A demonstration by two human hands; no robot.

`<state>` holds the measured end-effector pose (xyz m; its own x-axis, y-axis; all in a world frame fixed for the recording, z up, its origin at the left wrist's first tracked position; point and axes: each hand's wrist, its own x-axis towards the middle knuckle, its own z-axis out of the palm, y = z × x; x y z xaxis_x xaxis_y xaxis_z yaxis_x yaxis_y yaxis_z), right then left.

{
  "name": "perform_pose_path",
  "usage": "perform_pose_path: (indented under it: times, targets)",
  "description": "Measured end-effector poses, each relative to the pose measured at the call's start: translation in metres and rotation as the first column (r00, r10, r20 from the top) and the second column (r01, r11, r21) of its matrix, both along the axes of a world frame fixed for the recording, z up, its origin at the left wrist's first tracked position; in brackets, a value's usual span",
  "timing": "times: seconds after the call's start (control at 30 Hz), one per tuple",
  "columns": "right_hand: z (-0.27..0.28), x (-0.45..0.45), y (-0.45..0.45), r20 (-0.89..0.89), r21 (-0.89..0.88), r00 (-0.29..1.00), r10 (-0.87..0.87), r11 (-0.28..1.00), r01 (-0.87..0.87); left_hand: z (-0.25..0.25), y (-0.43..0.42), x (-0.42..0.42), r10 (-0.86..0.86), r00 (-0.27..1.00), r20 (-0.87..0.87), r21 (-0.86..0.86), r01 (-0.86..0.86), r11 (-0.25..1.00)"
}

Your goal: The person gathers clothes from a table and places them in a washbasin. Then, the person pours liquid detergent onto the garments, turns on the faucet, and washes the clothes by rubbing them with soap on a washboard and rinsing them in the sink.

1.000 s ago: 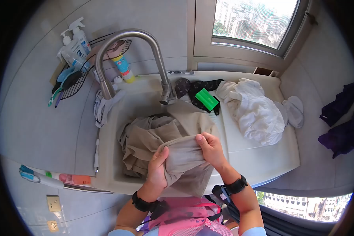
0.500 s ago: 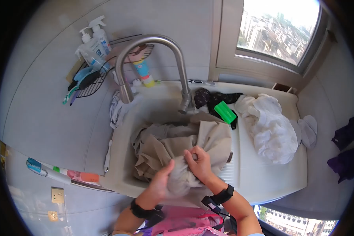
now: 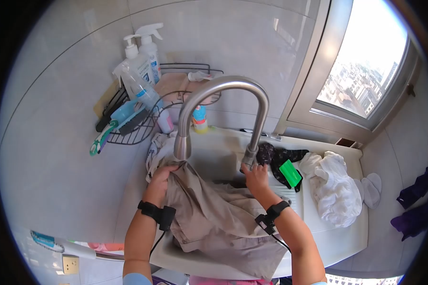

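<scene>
My left hand (image 3: 162, 175) is closed on the upper edge of a khaki garment (image 3: 214, 209), just below the spout of the metal faucet (image 3: 264, 111). The cloth hangs across the sink basin (image 3: 209, 156) and over its front rim. At the faucet's base, my right hand (image 3: 257, 178) has its fingers on the faucet handle (image 3: 246, 166), which they partly hide. To the right of that hand lies a green soap bar (image 3: 290, 173) on a black lacy cloth (image 3: 277, 156).
A bundle of white cloth (image 3: 337, 190) rests on the right ledge, with white slippers (image 3: 372, 190) beyond it. On the left wall, a wire rack (image 3: 133, 135) holds bottles and brushes. More light cloth (image 3: 154, 149) lies at the basin's left rim.
My hands have moved apart from the bunched garment. The left now holds it spread below the spout; the right has let go and reached the faucet handle. The view has shifted.
</scene>
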<state>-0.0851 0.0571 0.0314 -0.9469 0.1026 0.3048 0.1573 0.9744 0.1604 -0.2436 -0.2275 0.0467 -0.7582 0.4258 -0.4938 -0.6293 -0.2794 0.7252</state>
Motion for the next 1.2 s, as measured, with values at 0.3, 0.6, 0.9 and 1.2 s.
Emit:
perform_pose_path:
  times: [0.3,0.6,0.9,1.2]
  targets:
    - [-0.005,-0.017,0.009,0.39,-0.18,0.921,0.011,0.981,0.065,-0.012,0.017,-0.012,-0.067,0.994,-0.091,-0.153,0.052,0.987]
    - [-0.002,-0.017,0.003,0.387,-0.192,0.922,-0.037,0.974,0.12,-0.056,0.027,-0.031,0.021,0.978,-0.207,-0.051,-0.032,0.998]
    - [-0.006,-0.015,0.008,0.352,-0.221,0.936,-0.004,0.971,0.087,-0.018,0.01,-0.029,0.064,0.994,0.088,-0.01,-0.064,0.998]
    - [0.026,0.0,0.029,0.305,-0.463,0.937,0.172,0.886,-0.012,-0.01,0.008,-0.019,-0.025,0.999,0.038,-0.029,0.026,0.999]
